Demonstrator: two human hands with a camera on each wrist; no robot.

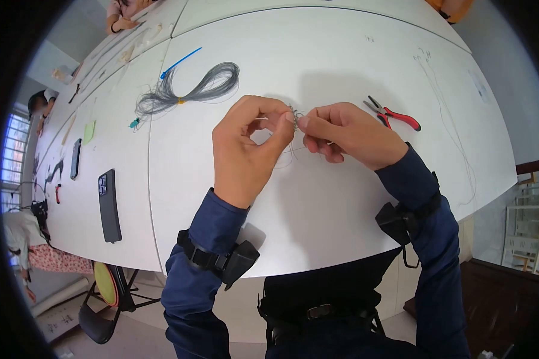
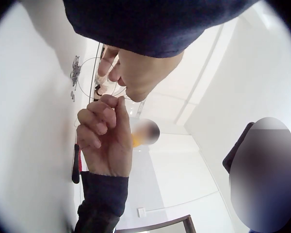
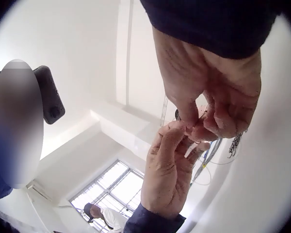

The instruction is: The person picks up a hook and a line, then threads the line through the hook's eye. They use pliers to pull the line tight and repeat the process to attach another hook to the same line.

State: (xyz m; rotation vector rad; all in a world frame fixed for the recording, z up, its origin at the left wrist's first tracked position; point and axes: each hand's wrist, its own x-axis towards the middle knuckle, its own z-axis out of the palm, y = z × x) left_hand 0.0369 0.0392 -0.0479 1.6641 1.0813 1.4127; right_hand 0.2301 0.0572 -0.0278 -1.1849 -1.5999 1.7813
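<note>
Over the table, both hands meet at a small piece of bent, dark wire (image 1: pixel 294 116). My left hand (image 1: pixel 248 143) pinches it between thumb and index finger. From the other side my right hand (image 1: pixel 350 134) pinches at the same wire, its other fingers curled. In the left wrist view, a thin strand loops from the fingertips to a twisted wire cluster (image 2: pixel 76 73) beyond them. That cluster (image 3: pixel 235 145) also shows past the right hand in the right wrist view. The fingers cover part of the wire.
Red-handled pliers (image 1: pixel 401 118) lie right of the hands. A tied bundle of grey wire (image 1: pixel 212 84) and a blue strip (image 1: pixel 182 61) lie at the back left. A phone (image 1: pixel 109 206) rests at left. Thin loose wire (image 1: pixel 446 113) stretches along the right side.
</note>
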